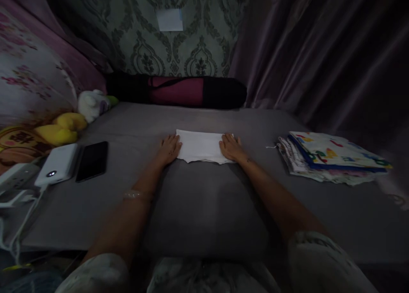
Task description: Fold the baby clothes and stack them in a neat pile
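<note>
A white folded cloth (201, 146) lies flat on the grey-covered surface (204, 199), its near edge uneven. My left hand (170, 149) rests at the cloth's left end, fingers laid out and touching its edge. On the right end lies my right hand (231, 147), palm down with the fingers stretched over the fabric. Neither hand grips the cloth. What lies under the palms is hidden.
To the right sits a stack of folded fabrics (335, 154). On the left are a black phone (92, 161), a white power bank (59, 165) with cables, a power strip (17, 175) and plush toys (64, 126). A long black-and-red bag (177, 90) lies along the wall.
</note>
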Motion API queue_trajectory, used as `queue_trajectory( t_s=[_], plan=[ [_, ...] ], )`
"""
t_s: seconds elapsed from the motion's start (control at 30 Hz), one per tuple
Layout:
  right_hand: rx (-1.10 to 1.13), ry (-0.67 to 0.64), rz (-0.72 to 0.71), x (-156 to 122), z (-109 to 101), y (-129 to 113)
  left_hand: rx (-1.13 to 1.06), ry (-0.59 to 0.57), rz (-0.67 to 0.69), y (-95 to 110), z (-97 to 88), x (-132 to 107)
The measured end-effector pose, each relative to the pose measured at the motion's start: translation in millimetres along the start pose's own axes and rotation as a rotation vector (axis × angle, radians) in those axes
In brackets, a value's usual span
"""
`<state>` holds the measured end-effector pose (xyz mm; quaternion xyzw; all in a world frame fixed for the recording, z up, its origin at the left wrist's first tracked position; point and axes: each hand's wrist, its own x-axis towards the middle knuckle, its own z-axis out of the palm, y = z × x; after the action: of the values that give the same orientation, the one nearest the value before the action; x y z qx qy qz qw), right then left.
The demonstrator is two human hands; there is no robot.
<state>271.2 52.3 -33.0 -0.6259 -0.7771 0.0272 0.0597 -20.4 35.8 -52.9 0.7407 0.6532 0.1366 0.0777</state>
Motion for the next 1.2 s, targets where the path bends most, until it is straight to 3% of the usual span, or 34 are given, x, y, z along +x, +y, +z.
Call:
queue_trajectory(
  t_s=[0.17,0.4,0.6,0.77,0.87,1.03,1.2],
  plan=[
    [0.003,0.086,-0.047,-6,-5,-30,-0.020,0.070,0.051,-10,0.5,-2],
    [0.043,-0.056,-0.023,-6,7,-41,-0.034,0.079,0.067,-11,-1.8,-6],
    [0.042,-0.105,0.001,-3,-1,-46,-0.037,0.099,0.056,-14,-0.8,-6],
    [0.028,0.013,-0.001,-2,-1,-73,-0.048,0.166,-0.007,-18,1.1,-3],
    [0.025,0.013,-0.026,-2,7,-84,-0.083,0.191,-0.025,-22,2.8,-1],
    [0.017,0.007,-0.032,0,15,-82,-0.107,0.212,-0.024,-27,5.0,0],
    [0.036,-0.051,-0.009,2,9,-84,-0.126,0.230,-0.051,-30,7.1,1]
  ],
)
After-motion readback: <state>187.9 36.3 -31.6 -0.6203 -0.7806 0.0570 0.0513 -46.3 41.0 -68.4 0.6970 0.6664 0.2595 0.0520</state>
